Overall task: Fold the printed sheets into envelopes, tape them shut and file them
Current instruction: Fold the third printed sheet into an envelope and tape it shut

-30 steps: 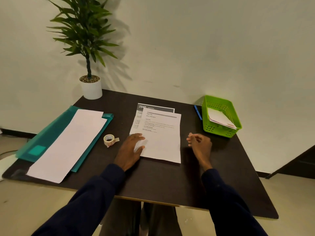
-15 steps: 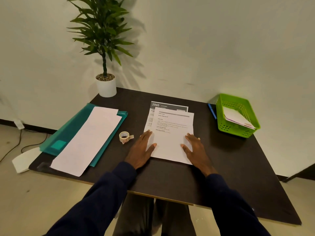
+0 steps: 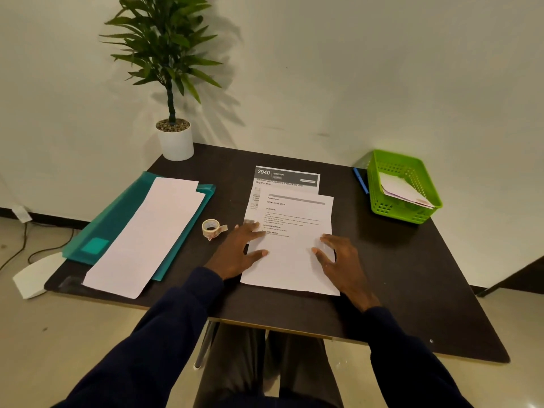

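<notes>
A printed sheet (image 3: 294,248) lies in the middle of the dark table (image 3: 412,290), on top of a second printed sheet (image 3: 287,176) headed "2940". My left hand (image 3: 240,250) rests flat on the top sheet's left edge with fingers spread. My right hand (image 3: 338,260) rests flat on its right edge. A small roll of clear tape (image 3: 211,228) sits just left of my left hand. Long white envelopes (image 3: 147,234) lie on a teal folder (image 3: 117,213) at the left. A green basket (image 3: 403,189) at the right holds folded paper.
A potted plant (image 3: 173,136) stands at the table's back left corner. A blue pen (image 3: 360,179) lies beside the basket's left wall. A white object (image 3: 32,278) and a cable lie on the floor to the left.
My right hand moved from the bare table onto the sheet's right edge and flattened out. My left hand stayed on the sheet's left edge. The camera view shifted left.
</notes>
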